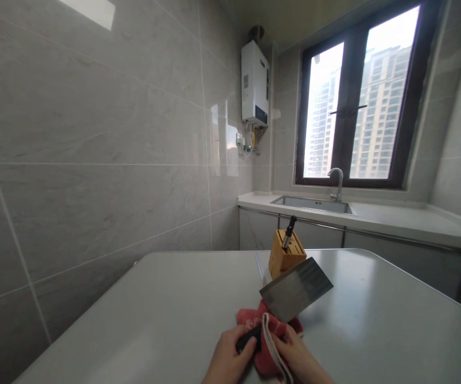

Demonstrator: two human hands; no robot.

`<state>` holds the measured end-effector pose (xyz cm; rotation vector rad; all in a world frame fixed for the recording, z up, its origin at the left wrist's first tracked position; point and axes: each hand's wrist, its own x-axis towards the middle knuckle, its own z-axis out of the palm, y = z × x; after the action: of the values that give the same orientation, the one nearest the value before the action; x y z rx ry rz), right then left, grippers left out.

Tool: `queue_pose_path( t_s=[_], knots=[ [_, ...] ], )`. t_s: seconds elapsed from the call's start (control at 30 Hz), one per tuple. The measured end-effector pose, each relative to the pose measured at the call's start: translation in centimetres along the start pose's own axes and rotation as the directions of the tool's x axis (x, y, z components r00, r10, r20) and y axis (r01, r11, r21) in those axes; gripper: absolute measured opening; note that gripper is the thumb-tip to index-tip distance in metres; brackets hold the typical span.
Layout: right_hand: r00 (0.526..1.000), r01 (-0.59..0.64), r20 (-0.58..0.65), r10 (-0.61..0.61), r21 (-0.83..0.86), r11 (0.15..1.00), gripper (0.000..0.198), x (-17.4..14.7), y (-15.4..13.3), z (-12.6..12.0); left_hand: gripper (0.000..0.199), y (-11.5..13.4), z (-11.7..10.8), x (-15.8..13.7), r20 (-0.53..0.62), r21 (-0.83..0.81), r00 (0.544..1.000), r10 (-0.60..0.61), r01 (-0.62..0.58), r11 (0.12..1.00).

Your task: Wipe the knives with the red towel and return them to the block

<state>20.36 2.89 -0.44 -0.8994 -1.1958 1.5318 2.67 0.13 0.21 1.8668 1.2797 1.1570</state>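
My left hand (232,349) is closed around the black handle of a cleaver (298,288). The wide steel blade points away and to the right, tilted above the white table (174,298). A red cloth (268,365) with a pale edge is bunched around the handle end and the base of the blade. My right hand (294,352) grips this cloth, its fingers partly hidden in the folds. Just beyond the blade stands a wooden knife block (278,256), with a black-handled knife (289,230) sticking up from it.
A thin, pale strip (260,266) lies left of the knife block. Behind the table runs a counter (390,216) with a sink (314,203) and a faucet (339,184). A white water heater (255,82) hangs on the wall beside the window (350,106).
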Motion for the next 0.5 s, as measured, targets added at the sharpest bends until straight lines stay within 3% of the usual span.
queue_pose_path(
  t_s=[0.33, 0.5],
  knots=[
    [0.996, 0.010, 0.085, -0.013, 0.034, 0.999, 0.049, -0.18, -0.55, 0.08, 0.032, 0.34, -0.01, -0.10, 0.003, -0.004, 1.000, -0.008, 0.008, 1.000],
    [0.999, 0.005, 0.049, -0.006, 0.021, 1.000, 0.050, -0.26, -0.63, 0.20, 0.032, 0.50, -0.17, -0.09, 0.001, -0.002, 1.000, -0.015, 0.015, 1.000]
  ],
)
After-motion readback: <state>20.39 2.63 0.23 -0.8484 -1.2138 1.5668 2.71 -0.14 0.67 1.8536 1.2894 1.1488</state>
